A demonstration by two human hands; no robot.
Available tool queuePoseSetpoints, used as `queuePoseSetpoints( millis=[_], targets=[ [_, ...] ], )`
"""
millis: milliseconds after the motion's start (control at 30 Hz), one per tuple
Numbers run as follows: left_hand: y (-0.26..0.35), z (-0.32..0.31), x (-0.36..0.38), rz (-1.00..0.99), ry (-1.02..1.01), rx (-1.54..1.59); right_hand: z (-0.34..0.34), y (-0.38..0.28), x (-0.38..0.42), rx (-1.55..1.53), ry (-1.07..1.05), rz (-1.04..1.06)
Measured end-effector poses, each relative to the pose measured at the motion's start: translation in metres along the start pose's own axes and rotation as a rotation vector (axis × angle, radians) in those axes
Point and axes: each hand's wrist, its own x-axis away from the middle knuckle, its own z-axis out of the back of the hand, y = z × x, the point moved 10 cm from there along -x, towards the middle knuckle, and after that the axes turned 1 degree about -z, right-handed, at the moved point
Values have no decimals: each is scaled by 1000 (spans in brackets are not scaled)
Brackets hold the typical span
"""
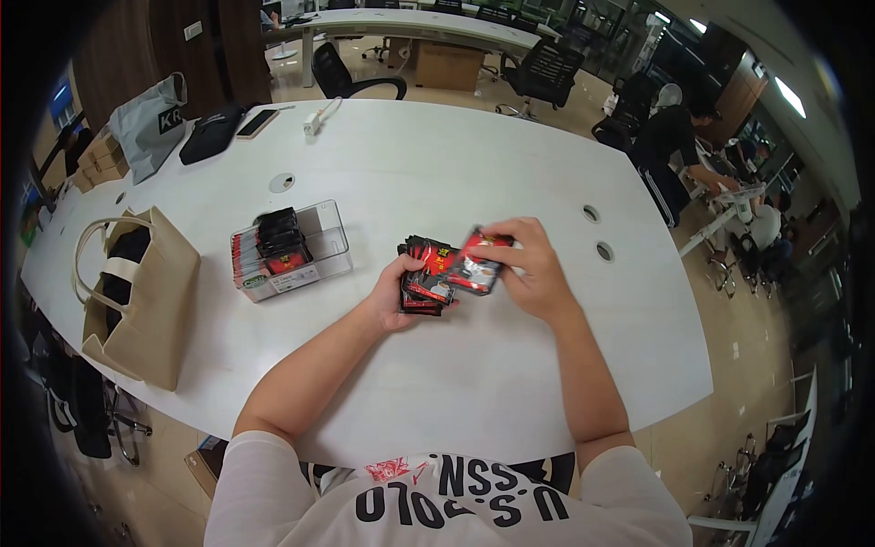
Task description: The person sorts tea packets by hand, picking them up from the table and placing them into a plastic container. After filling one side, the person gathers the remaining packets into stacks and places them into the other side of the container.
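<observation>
On the white table [510, 159], a clear box [334, 239] is holding packets [282, 239]; the left hand [390, 296] is curling around a packet stack [423, 290], the right hand [533, 269] pinching one packet [478, 264].

Packets [427, 281] in left hand [392, 299]: black and red, pale lettering. Single packet [479, 266] in right hand [533, 264]: red with black and silvery-white patches, slightly blurred. Left of left hand: clear colourless box [331, 228]; its packets [280, 239] black and red, its label [293, 279] whitish with green corner. Farther left: plain cream tote [169, 314]; black item [128, 264] inside. Beyond, up-left of left hand: grey bag [144, 137], black letters; black pouch [210, 134]. Under both hands: plain white tabletop [483, 383]. Nearer than hands: white shirt [264, 492], black lettering, red print.
</observation>
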Motion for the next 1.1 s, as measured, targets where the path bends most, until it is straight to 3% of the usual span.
queuePoseSetpoints(
  millis=[67, 133, 200, 400, 567, 700, 733, 933, 1100],
  targets=[
    [3, 0, 2, -23, -42, 105, -27, -3, -16, 102, -5, 123],
    [7, -3, 3, -18, -165, 264, -69, 16, -13, -124, -116, -20],
    [9, -2, 4, -12, -187, 267, -93, 24, -10, -224, -297, -157],
    [-3, 11, 3, 13, -114, 54, -84, 27, -3, -454, -363, -162],
    [2, 11, -1, -69, -56, -65, -80, 15, -3, -156, -271, -134],
    [4, -5, 5, -132, -45, -273, -97, 11, 6, 13, -331, -166],
    [2, 0, 2, -120, -43, -309, -96, 9, 7, 59, -273, -96],
    [-4, -1, 7, 23, -107, -305, -92, -12, 4, 91, -190, 51],
    [-10, 9, 4, 79, -140, -182, -95, -9, 3, 25, -252, -39]
  ],
)
